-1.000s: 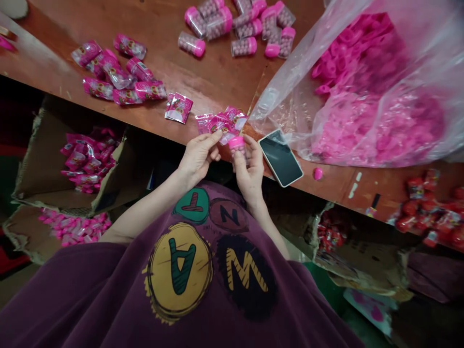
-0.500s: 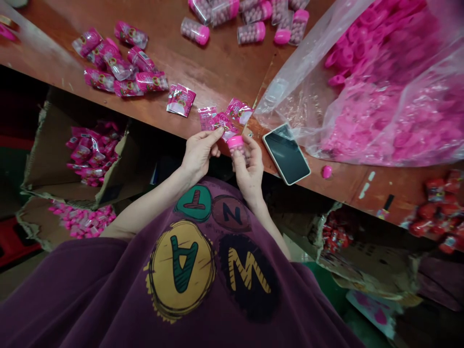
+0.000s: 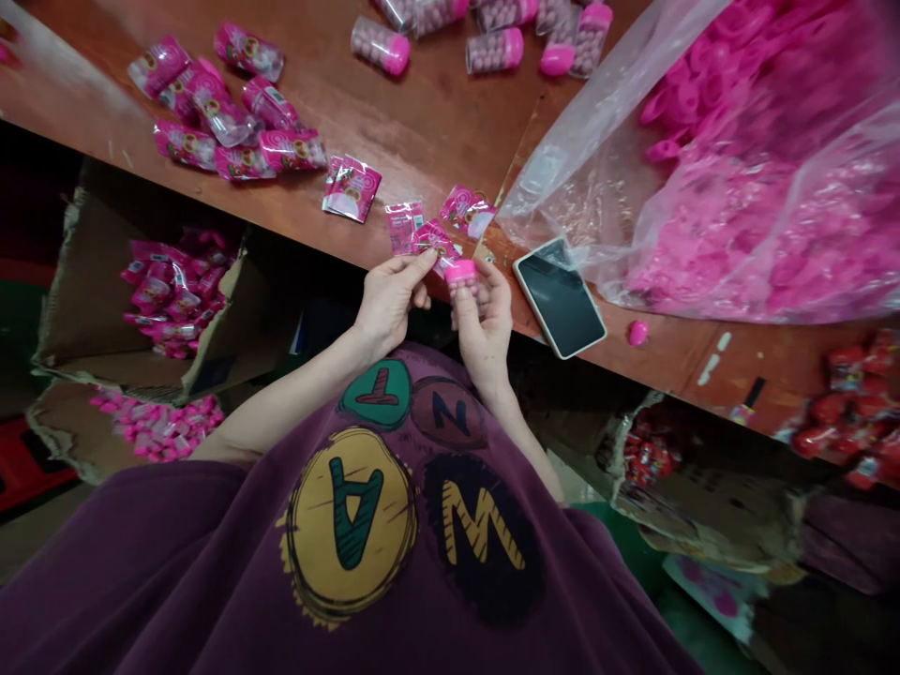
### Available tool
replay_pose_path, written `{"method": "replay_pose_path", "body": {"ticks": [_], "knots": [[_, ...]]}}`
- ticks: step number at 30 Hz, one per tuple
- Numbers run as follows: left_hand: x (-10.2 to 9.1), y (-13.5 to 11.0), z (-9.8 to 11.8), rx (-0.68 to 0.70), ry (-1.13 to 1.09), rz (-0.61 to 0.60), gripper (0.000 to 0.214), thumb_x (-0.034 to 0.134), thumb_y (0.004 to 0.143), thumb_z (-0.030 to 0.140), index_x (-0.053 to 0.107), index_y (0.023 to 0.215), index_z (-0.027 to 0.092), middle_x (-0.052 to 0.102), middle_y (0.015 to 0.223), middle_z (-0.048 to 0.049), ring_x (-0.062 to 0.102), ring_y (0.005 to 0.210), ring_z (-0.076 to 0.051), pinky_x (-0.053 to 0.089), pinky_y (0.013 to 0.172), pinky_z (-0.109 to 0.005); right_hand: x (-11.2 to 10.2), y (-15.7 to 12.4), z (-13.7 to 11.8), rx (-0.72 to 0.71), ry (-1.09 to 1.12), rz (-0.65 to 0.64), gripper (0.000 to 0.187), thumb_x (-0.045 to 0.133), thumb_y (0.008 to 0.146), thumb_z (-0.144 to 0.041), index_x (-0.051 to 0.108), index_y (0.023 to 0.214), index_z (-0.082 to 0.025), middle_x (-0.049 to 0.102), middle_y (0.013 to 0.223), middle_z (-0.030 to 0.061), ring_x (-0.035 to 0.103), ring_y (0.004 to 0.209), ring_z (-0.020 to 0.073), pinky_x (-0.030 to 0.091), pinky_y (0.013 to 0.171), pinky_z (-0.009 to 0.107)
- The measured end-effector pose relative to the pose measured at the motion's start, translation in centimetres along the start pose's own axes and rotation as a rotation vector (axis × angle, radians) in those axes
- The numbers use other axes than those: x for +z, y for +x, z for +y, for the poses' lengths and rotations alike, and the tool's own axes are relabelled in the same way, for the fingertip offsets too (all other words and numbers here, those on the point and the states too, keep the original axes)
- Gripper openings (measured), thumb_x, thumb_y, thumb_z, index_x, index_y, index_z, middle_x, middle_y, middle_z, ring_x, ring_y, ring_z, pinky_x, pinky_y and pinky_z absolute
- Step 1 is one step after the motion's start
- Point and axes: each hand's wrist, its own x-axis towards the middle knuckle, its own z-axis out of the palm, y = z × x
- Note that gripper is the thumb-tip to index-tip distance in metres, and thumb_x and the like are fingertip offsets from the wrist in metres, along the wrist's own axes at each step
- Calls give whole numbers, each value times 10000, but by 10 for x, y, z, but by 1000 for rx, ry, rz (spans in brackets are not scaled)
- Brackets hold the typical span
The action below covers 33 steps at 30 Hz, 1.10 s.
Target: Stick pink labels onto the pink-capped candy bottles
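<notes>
My right hand (image 3: 485, 323) grips a small clear candy bottle with a pink cap (image 3: 461, 275), held upright at the table's front edge. My left hand (image 3: 389, 300) pinches a pink printed wrapper sleeve (image 3: 431, 242) just left of the bottle's cap. More flat pink sleeves (image 3: 403, 225) lie on the brown table (image 3: 422, 141) right behind my hands. Both hands are close together over the table edge.
A phone (image 3: 561, 296) lies to the right of my hands. A big clear bag of pink caps (image 3: 738, 178) fills the right. Wrapped bottles (image 3: 225, 112) lie at left, unwrapped ones (image 3: 492, 47) at the back. Cardboard boxes (image 3: 105, 309) with pink packs stand below left; red packs (image 3: 844, 412) at right.
My hands have stayed together at the table edge, with the bottle and sleeve a little higher. The view has shifted slightly.
</notes>
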Motion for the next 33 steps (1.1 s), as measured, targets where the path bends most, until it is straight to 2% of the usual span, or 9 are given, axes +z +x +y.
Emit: {"method": "replay_pose_path", "body": {"ticks": [6, 10, 14, 18, 21, 23, 27, 31, 33], "knots": [[-5, 0, -4, -13, 19, -61, 374, 907, 860, 387, 652, 703, 162, 506, 526, 65, 439, 421, -45, 403, 473, -206, -7, 4, 10, 78, 46, -127, 623, 421, 1042, -735, 373, 1540, -363, 652, 1161, 74, 660, 809, 183, 584, 623, 338], [-2, -2, -1, -48, 6, -129, 338, 892, 880, 351, 653, 737, 159, 531, 552, 62, 450, 426, -46, 431, 489, -207, -2, 1, 5, 85, 46, -103, 648, 497, 1017, -733, 356, 1525, -356, 660, 1277, 88, 703, 952, 199, 614, 701, 336], [1, -3, 4, -147, 14, -203, 384, 897, 875, 350, 626, 687, 152, 489, 512, 64, 393, 394, -34, 369, 448, -202, 2, 1, -1, 87, 81, -129, 653, 537, 1005, -719, 341, 1507, -351, 643, 1358, 96, 716, 1032, 208, 640, 744, 344], [0, -3, 6, -237, 52, -289, 438, 885, 880, 420, 626, 651, 150, 466, 484, 62, 332, 366, -25, 344, 424, -210, -9, 5, -2, 122, 89, -183, 671, 559, 987, -737, 343, 1504, -368, 666, 1217, 69, 674, 812, 166, 591, 616, 317], [-2, -5, 4, -232, 68, -321, 429, 895, 863, 441, 649, 680, 142, 514, 521, 47, 355, 377, -25, 353, 425, -210, -16, 8, 1, 184, 156, -265, 669, 573, 974, -749, 381, 1488, -366, 650, 989, 8, 516, 568, 118, 489, 490, 292], [-2, -6, 3, -231, 73, -341, 408, 900, 857, 439, 669, 713, 135, 559, 557, 31, 374, 383, -26, 353, 419, -208, -16, 9, 3, 163, 151, -237, 670, 605, 961, -743, 404, 1469, -355, 634, 933, -7, 517, 574, 120, 508, 522, 298], [-2, -5, 5, -259, 74, -361, 344, 859, 913, 382, 689, 765, 122, 648, 648, 4, 369, 380, -15, 345, 403, -197, -9, 7, 8, 12, 111, -71, 672, 682, 960, -668, 389, 1479, -357, 662, 1009, 15, 662, 822, 166, 603, 744, 333], [-2, -4, 10, -255, 72, -268, 335, 829, 946, 341, 649, 754, 134, 514, 535, 74, 333, 369, -10, 350, 421, -177, -12, 4, 8, 83, 210, -174, 603, 675, 985, -639, 403, 1450, -369, 675, 975, -9, 604, 657, 130, 555, 606, 302], [-1, -5, 9, -273, 93, -290, 352, 823, 950, 357, 641, 749, 133, 541, 532, 59, 354, 365, -11, 331, 409, -173, -15, 3, 5, 108, 219, -174, 558, 679, 985, -636, 440, 1407, -361, 665, 925, -16, 581, 618, 129, 537, 574, 303]]}}
